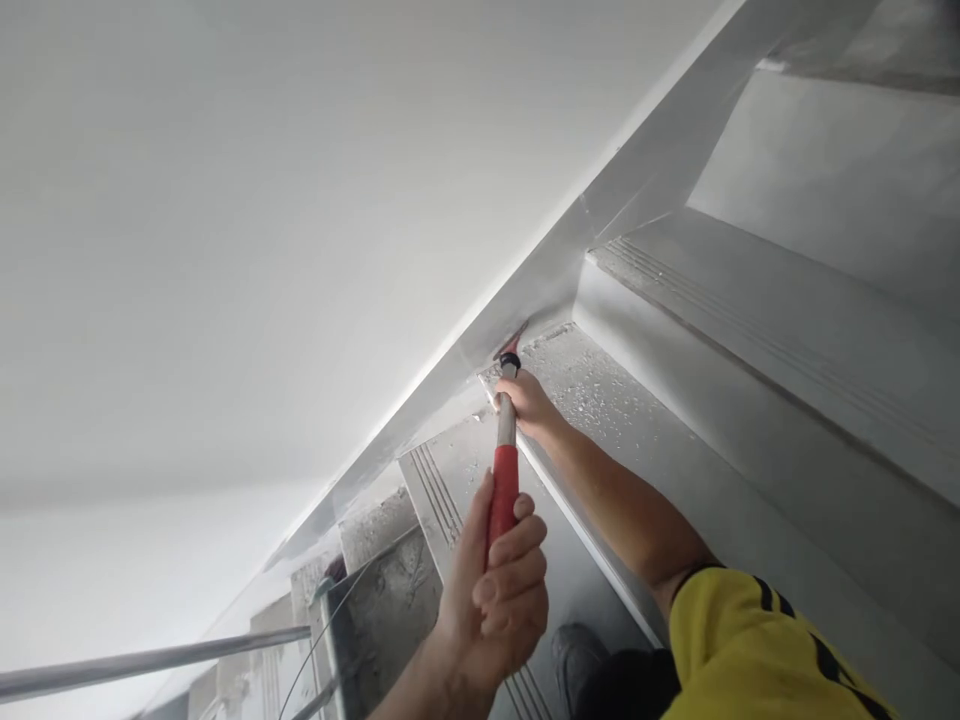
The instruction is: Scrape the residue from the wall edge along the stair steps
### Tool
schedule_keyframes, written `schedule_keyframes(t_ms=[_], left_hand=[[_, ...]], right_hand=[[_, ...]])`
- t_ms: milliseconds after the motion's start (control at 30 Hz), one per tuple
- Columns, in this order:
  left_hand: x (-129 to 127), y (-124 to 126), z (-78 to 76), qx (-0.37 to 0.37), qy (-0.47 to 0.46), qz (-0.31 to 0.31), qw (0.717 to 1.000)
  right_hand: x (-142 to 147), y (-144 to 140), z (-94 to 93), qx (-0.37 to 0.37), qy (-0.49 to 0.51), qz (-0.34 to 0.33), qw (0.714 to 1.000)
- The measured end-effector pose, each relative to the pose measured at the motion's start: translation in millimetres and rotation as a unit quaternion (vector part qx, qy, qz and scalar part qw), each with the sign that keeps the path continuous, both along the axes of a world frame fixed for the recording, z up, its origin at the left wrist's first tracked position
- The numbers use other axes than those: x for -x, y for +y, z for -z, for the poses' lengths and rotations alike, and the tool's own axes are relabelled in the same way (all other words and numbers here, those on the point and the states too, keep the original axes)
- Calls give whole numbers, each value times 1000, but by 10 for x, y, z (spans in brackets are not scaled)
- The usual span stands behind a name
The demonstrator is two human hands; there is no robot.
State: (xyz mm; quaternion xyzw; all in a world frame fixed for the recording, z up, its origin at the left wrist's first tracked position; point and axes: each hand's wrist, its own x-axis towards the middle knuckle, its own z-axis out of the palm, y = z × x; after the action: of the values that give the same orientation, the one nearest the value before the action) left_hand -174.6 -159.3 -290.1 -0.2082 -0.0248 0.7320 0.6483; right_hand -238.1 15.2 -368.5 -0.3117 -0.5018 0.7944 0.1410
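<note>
A long-handled scraper (508, 432) with a metal shaft, red grip, black collar and red head reaches away from me. Its blade (513, 341) appears to touch the base of the grey skirting (555, 255), where it meets a stair tread (600, 390). My left hand (499, 580) is closed around the red grip, thumb along its left side. Farther forward, my right hand (529, 402) is closed on the metal shaft just behind the collar. Pale crumbs and dust lie on the tread beside the head.
Grey steps rise to the right, with a grooved step (675, 275) above. A white wall (225, 200) fills the left. At lower left are a metal rail (150, 660), a thin cable and lower steps. A dark shoe (577, 650) stands on a step below.
</note>
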Motion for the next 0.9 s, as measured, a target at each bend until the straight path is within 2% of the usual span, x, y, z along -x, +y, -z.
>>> schedule_keyframes(t_ms=[67, 233, 367, 467, 533, 633, 900], left_hand=[[-56, -33, 2, -6, 13, -9, 1000], [-86, -25, 56, 17, -9, 10, 1000], [-58, -40, 42, 27, 15, -6, 999], [-33, -59, 54, 45, 6, 14, 999], [-45, -84, 52, 49, 3, 14, 999], [-107, -146, 18, 39, 20, -9, 999], [-137, -197, 61, 71, 18, 7, 997]], right_hand=[[-19, -31, -1, 9, 11, -11, 1000], [-29, -35, 53, 35, -29, 28, 999], [1, -66, 127, 45, 6, 5, 999], [18, -93, 169, 42, -17, 39, 998], [17, -121, 167, 49, -17, 38, 998], [5, -187, 120, 60, 19, 1, 998], [11, -226, 90, 70, 8, 14, 997]])
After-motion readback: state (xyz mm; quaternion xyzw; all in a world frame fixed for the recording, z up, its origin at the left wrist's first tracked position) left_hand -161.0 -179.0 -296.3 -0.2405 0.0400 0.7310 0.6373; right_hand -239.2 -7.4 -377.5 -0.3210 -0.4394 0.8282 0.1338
